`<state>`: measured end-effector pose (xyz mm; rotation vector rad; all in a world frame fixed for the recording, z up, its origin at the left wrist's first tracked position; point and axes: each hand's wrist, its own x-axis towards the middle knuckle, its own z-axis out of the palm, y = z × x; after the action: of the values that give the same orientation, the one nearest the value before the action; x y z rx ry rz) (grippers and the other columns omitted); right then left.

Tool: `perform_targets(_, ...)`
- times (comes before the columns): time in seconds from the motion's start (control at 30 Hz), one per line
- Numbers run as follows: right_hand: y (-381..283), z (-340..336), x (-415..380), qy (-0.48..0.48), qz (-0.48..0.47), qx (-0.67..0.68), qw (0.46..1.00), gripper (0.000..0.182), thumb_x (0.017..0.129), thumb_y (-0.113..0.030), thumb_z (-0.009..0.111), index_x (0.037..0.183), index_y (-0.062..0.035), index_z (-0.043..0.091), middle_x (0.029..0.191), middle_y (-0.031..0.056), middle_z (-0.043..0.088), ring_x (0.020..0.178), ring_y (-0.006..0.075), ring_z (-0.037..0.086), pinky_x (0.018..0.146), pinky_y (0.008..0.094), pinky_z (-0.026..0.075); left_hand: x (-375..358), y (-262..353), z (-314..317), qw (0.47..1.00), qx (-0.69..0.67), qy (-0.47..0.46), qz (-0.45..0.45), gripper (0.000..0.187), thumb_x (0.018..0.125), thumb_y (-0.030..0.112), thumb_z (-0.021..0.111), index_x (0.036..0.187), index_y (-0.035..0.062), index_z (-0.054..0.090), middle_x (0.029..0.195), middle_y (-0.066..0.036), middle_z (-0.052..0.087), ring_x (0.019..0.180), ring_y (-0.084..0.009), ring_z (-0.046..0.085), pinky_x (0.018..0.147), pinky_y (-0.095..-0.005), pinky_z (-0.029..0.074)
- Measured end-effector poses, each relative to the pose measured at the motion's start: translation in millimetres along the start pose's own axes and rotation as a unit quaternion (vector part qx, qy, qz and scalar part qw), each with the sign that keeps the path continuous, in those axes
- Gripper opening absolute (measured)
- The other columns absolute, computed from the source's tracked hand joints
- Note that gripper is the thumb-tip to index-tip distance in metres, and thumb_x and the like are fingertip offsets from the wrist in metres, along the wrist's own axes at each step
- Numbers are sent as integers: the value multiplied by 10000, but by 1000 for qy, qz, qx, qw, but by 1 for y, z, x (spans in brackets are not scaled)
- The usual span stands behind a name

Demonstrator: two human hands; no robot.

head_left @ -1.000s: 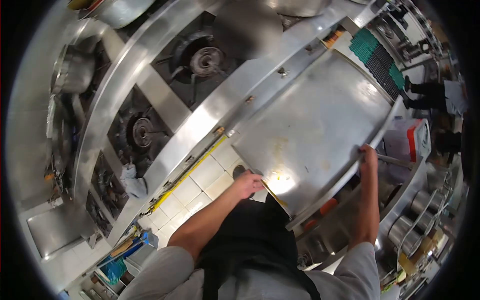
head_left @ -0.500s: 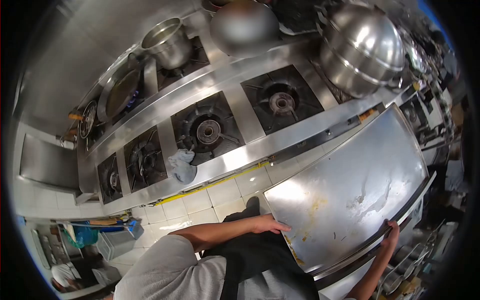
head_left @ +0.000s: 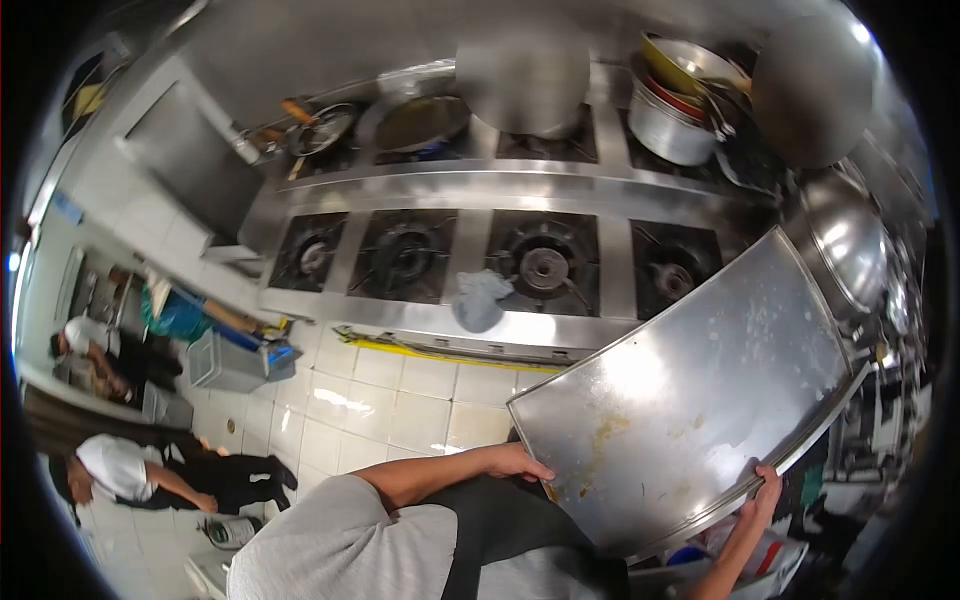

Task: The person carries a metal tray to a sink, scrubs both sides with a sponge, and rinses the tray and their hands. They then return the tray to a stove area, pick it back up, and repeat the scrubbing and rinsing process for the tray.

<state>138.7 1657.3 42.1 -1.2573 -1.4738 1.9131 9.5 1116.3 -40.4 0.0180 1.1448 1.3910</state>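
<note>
My left hand (head_left: 520, 462) grips the lower left edge of a large, flat stainless-steel tray (head_left: 690, 370), its fingers curled under the rim. My right hand (head_left: 764, 488) is closed on the tray's near right edge. The tray is tilted in front of my body, with brownish-yellow stains on its left part and wet spots on its right. Its far corner overlaps the front right of the stove (head_left: 420, 322). A grey cloth (head_left: 482, 300) lies on the stove's front edge beside a burner.
Pans (head_left: 422, 122) and an aluminium pot (head_left: 668, 125) stand on the back burners. A big steel bowl (head_left: 848, 238) is at the right. Two people work at the left, one nearer person (head_left: 130, 475) in a white shirt. A grey bin (head_left: 225, 362) and a fire extinguisher (head_left: 230, 532) stand on the tiled floor.
My view has swung left, bringing people into sight. The tray has lifted away from the surface under its right edge and now overlaps the stove's front right; both hands keep their hold.
</note>
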Motion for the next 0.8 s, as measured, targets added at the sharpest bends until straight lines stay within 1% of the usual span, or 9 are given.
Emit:
perform_targets(0.03,1,14,8,-24,-9,-10,1000,257,689,-76,623,930,-65,532,850,21,478,779,180,522,731,312,471,-7,-3,-3,1000,-5,30,1,466,839,275,793,1220,71,620,1172,-45,637,1128,-172,559,916,-329,465)
perform_targets(0.13,-14,91,-8,-63,-20,2,998,132,690,-79,621,680,-101,492,717,1,482,665,161,520,633,291,464,-33,-21,-10,995,-33,96,-5,519,830,258,809,1251,20,621,1226,-72,641,1135,-189,585,977,-322,472)
perform_targets(0.27,7,139,26,-180,-12,-18,983,266,670,-67,625,915,-64,521,795,19,472,757,181,516,715,330,469,-63,-52,-30,990,-45,123,46,567,840,304,799,1277,-6,612,1265,-92,646,1144,-200,593,988,-331,465)
perform_targets(0.33,7,182,17,-186,-14,-36,982,242,649,-64,623,868,-65,521,795,28,493,752,187,521,718,328,472,-107,-28,-16,987,-43,151,34,573,861,323,776,1290,-19,613,1265,-100,656,1154,-195,597,1008,-332,450)
perform_targets(0.43,13,235,4,-220,6,-50,974,219,630,-63,614,827,-49,517,780,55,517,749,213,539,729,334,481,-122,-64,-44,981,-8,168,95,541,874,345,757,1252,-24,641,1277,-109,652,1203,-206,570,1049,-333,414)
perform_targets(0.53,15,298,-33,-274,31,-56,960,229,615,-60,615,817,-38,509,755,67,516,698,223,534,723,341,472,-151,-93,-62,965,-83,193,154,518,874,391,748,1223,16,676,1172,-80,692,983,-146,640,807,-289,512)
perform_targets(0.63,28,371,-67,-268,-74,-122,953,204,608,-30,610,786,-31,511,718,60,519,641,212,526,634,347,470,-212,-98,-68,957,-120,244,101,484,846,467,754,1181,120,726,948,26,696,438,-34,366,387,-231,209)
perform_targets(0.73,33,451,-109,-351,-94,-156,918,192,618,-3,602,796,-19,534,718,68,555,649,214,555,619,350,468,-277,-102,-104,961,-182,188,94,566,913,356,713,1354,31,569,1418,-67,546,1250,-165,528,981,-329,485)
perform_targets(0.8,23,520,-212,-320,-101,-151,930,80,639,-54,612,639,-34,535,631,54,527,621,197,547,601,331,424,-316,-114,-120,943,-212,227,118,543,926,335,701,1352,25,568,1411,-67,551,1271,-166,512,1006,-342,474)
